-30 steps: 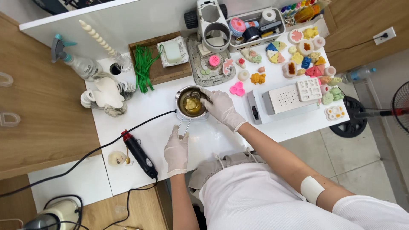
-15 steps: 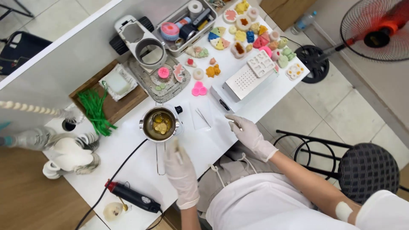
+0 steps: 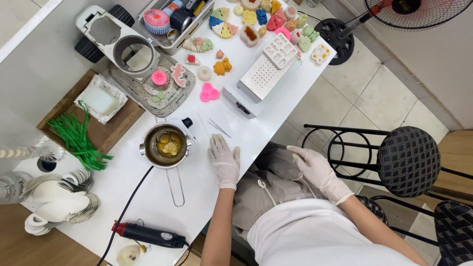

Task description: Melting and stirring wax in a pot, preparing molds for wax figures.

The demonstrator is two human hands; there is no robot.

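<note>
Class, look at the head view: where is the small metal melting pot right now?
The metal melting pot stands on the white table, just left of the gloved left hand and right of the green strips.

The gloved left hand (image 3: 224, 161) lay flat on the white table (image 3: 148, 207), just right of a metal melting pot (image 3: 165, 146); the gloved right hand (image 3: 315, 170) rested on the person's lap.
</note>
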